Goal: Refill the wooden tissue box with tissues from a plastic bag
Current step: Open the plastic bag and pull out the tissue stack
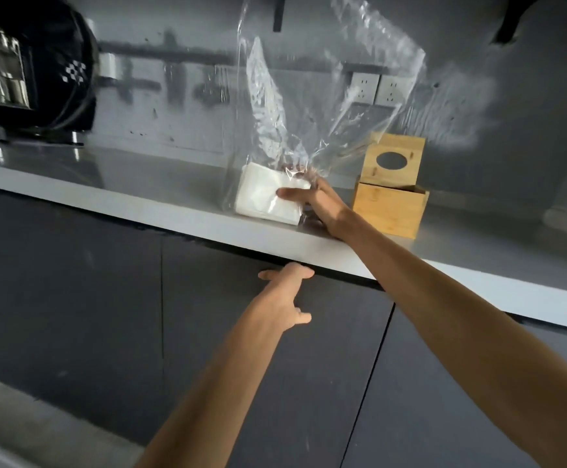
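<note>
A tall clear plastic bag (312, 82) stands on the grey counter (160, 184) with a white stack of tissues (262, 194) at its bottom. My right hand (319, 204) grips the bag's right side at the stack, thumb across the tissues. To the right sits the wooden tissue box (388, 209), its top uncovered. Its lid (393, 162), with an oval hole, rests tilted on the box's back rim. My left hand (285, 292) hovers below the counter's front edge, fingers apart and holding nothing.
A black and chrome coffee machine (29, 72) stands at the counter's far left. Wall sockets (376, 87) sit behind the bag on the grey wall. Dark cabinet doors (100, 298) run below the counter.
</note>
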The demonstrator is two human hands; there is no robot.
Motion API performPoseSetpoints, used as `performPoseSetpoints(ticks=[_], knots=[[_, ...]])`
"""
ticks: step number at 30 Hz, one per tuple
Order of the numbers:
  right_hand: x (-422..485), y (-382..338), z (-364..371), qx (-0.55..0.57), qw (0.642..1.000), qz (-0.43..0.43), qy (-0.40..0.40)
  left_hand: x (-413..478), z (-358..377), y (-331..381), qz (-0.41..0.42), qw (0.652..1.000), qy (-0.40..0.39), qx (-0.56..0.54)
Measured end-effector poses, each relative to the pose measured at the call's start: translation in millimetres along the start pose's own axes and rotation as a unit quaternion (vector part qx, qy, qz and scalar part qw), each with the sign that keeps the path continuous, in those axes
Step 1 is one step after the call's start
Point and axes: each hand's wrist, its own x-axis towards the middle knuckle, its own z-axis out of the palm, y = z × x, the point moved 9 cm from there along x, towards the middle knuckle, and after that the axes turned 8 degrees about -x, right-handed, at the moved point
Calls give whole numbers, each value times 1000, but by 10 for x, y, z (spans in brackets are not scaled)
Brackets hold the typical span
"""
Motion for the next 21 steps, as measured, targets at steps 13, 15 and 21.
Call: performPoseSetpoints(ticks=[13,15,21], knots=[[140,130,-33,66,998,23,7,387,-607,2356,370,653,211,626],[147,148,-42,71,997,37,4,571,-618,2184,327,592,176,715],[164,143,-29,84,986,141,0,591,-613,2163,281,619,120,724]])
